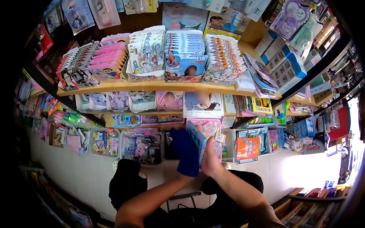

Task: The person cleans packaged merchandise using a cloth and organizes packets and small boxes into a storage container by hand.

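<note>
A dark blue cloth point(185, 152) covers my left hand, which is hidden under it and lies against the left side of a light blue flat packet point(198, 139). My right hand point(211, 159) is on the packet's right side, its fingers stretched upward and its palm against the edge. The packet stands tilted between the two. Just behind it, a pink box point(217, 124) holds small colourful cards point(209, 129).
A wooden shelf point(152, 86) above carries rows of packets in open boxes point(146, 57). Clear bins point(104, 142) with packaged goods stand below on both sides. My knees and a stool point(184, 196) are under my forearms. A dark metal post point(319, 60) slants at the right.
</note>
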Demonstrator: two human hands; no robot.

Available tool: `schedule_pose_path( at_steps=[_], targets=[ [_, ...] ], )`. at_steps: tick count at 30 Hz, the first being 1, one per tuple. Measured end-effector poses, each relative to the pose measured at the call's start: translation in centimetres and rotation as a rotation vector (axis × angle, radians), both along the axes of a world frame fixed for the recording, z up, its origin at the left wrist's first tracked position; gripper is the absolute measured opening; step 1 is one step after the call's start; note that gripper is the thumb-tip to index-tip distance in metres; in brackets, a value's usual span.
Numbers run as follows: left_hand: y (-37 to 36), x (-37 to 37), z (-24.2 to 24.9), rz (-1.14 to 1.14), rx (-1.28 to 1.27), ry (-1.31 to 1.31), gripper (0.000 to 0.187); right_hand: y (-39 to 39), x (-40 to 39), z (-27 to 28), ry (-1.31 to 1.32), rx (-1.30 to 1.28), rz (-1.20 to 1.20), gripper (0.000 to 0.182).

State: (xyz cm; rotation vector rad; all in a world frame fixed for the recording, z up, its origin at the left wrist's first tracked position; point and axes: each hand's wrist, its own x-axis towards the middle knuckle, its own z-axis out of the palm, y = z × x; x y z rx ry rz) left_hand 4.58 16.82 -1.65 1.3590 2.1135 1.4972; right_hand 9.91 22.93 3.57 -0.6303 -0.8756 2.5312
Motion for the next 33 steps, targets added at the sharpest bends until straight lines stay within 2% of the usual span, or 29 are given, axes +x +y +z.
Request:
schedule_pose_path(
  at_steps=[2, 3, 4, 5, 7, 8, 10, 13, 16, 19, 22, 25, 28, 31, 33],
  targets=[
    [-0.1, 1.5, 0.3, -0.045, -0.059, -0.325, 0.058, 0.4, -0.2, 0.4, -0.043, 0.028, -0.036, 0.066],
    [-0.1, 2.1, 0.4, -0.070, -0.088, -0.487, 0.060, 0.3, -0.1, 0.7, -0.162, -0.049, -0.001, 0.066],
    [0.5, 2.0, 0.4, -0.038, -0.089, -0.393, 0.058, 0.2, 0.0, 0.9, -0.280, -0.128, 0.035, 0.066],
    [0.3, 1.8, 0.5, -0.097, -0.101, -0.455, 0.057, 0.0, 0.0, 1.0, -0.396, -0.209, 0.073, 0.066],
    [-0.5, 0.7, 1.4, -0.216, -0.128, -0.574, 0.057, -0.4, -0.4, -0.4, -0.240, 0.095, 0.044, 0.066],
    [-0.6, 0.5, 0.8, -0.211, -0.105, -0.501, 0.057, -0.7, -0.5, -1.0, -0.163, 0.247, 0.028, 0.066],
    [-0.4, 0.1, -0.1, -0.202, -0.056, -0.357, 0.057, -1.1, -0.4, -1.6, -0.256, 0.324, 0.067, 0.065],
    [-0.7, -0.8, 0.7, -0.205, 0.025, -0.556, 0.054, -1.4, -0.8, -0.9, -0.246, 0.518, 0.069, 0.064],
    [-1.1, -2.0, 1.0, -0.204, 0.034, -0.369, 0.055, -1.1, -1.3, -1.3, -0.181, 0.734, 0.055, 0.062],
    [-0.9, -2.9, 0.6, -0.309, 0.106, -0.535, 0.056, -0.9, -1.6, -2.5, -0.182, 0.864, 0.039, 0.064],
    [-1.1, -3.9, 1.5, -0.286, 0.162, -0.562, 0.054, -0.6, -1.5, -2.8, -0.178, 1.043, -0.006, 0.061],
    [-0.9, -4.9, 3.3, -0.327, 0.203, -1.059, 0.052, -0.5, -1.3, -3.5, -0.133, 1.165, -0.061, 0.064],
    [-1.6, -5.6, 0.7, -0.318, 0.188, -0.758, 0.049, -0.6, -0.6, -3.4, -0.189, 1.369, -0.012, 0.076],
    [-1.3, -5.6, -0.3, -0.367, 0.347, -1.283, 0.047, -1.2, -0.4, -2.1, -0.273, 1.499, 0.002, 0.089],
    [-0.6, -6.8, 0.5, -0.339, 0.214, -0.630, 0.043, -1.5, -0.3, -1.5, -0.298, 1.510, -0.015, 0.095]
  ],
)
